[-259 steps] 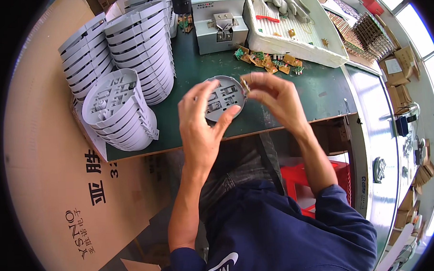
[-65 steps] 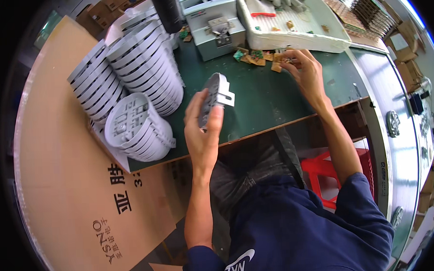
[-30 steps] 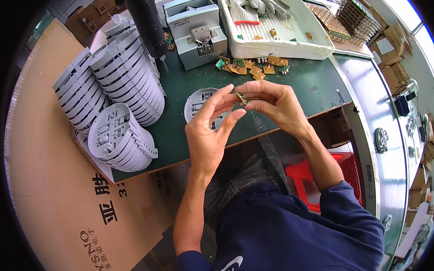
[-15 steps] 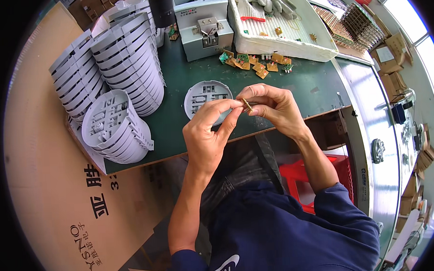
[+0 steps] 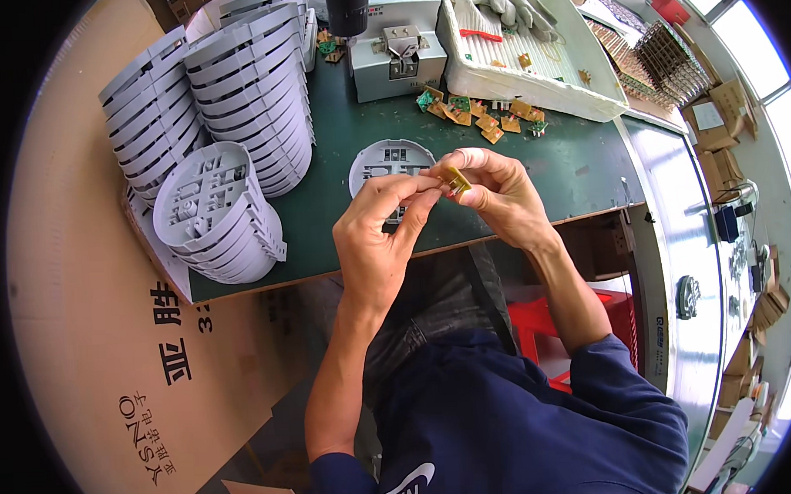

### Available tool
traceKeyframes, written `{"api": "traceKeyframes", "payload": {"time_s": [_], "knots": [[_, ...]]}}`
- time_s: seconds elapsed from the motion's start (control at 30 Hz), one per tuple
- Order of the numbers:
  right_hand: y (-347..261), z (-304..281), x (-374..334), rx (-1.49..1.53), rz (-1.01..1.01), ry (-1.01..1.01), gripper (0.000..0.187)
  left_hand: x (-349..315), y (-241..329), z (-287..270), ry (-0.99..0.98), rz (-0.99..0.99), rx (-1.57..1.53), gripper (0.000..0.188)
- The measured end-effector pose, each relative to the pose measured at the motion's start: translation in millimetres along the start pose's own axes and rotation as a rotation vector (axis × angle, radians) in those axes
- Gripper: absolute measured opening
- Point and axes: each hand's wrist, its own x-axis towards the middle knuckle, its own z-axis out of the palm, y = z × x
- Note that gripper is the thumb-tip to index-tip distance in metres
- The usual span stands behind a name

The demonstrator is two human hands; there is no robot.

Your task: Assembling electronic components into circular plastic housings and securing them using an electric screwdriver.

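Observation:
My right hand (image 5: 509, 198) pinches a small tan circuit board (image 5: 457, 182) between thumb and fingers, its face with small parts turned toward my left hand (image 5: 377, 230). The left thumb and forefinger are closed together at the board's edge; whatever lies between their tips is too small to make out. Beneath my hands, a round grey plastic housing (image 5: 367, 167) with moulded slots lies on the green table (image 5: 576, 171), partly covered by my fingers. Farther back, several loose circuit boards (image 5: 487, 120) lie in a heap.
Tall stacks of grey housings (image 5: 251, 95) stand at the left, with a shorter stack (image 5: 216, 210) in front. A grey metal machine (image 5: 398, 60) is at the back, beside a white foam tray (image 5: 582, 101) holding gloves (image 5: 514, 12) and a red tool (image 5: 481, 35). A red stool (image 5: 620, 317) stands below the table.
The circuit board has turned in my right fingers, so its face shows instead of its thin edge. My left hand stays beside it. The whole view has shifted slightly.

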Motion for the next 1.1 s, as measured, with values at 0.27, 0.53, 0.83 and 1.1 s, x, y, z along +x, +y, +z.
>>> {"api": "traceKeyframes", "payload": {"time_s": [0.27,0.53,0.83,1.1], "knots": [[-3.2,-2.2,6.4,-0.178,0.022,0.005,0.036,-1.8,2.4,-4.3,0.039,-0.069,0.081,0.019],[-9.9,3.7,57.4,-1.134,-0.195,-0.007,0.033,-6.2,-27.7,-8.7,-0.081,0.008,0.563,0.106],[7.2,7.0,69.1,-1.337,-0.240,-0.021,0.030,-3.8,-35.9,0.2,-0.093,-0.055,0.537,0.096],[5.5,4.5,63.0,-1.212,-0.245,-0.011,0.029,-2.8,-34.4,2.9,-0.095,-0.022,0.628,0.076]]}}
